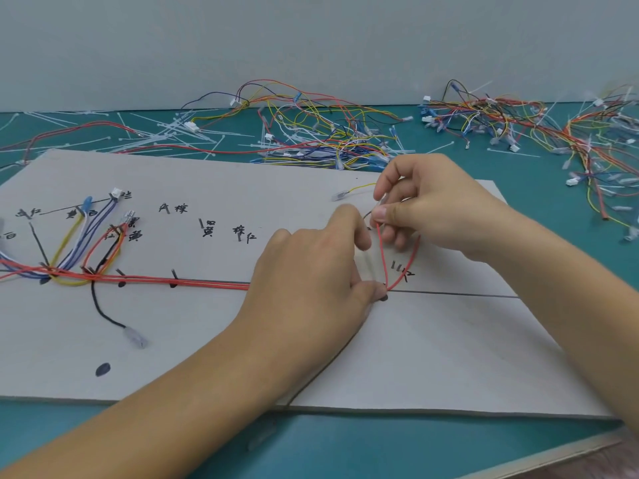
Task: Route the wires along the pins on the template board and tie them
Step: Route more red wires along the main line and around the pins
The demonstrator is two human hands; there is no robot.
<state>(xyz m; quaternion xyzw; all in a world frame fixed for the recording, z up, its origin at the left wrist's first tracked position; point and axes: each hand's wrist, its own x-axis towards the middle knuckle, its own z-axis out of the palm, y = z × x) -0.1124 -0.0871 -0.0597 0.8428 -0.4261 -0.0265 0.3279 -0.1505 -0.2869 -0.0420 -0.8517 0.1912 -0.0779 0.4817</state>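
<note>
handwritten "黄" [135, 236] and "白" [10, 235] on template board [242, 340]; left hand [311, 271], right hand [432, 205] grips both pinched tight on red wire [383, 257]

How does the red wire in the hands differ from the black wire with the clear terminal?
The red wire is pinched in a loop by the left hand and right hand; the black wire lies untouched. The red wire bends sharply at its lowest point; the black wire curves gently. Both sit over the template board.
</note>
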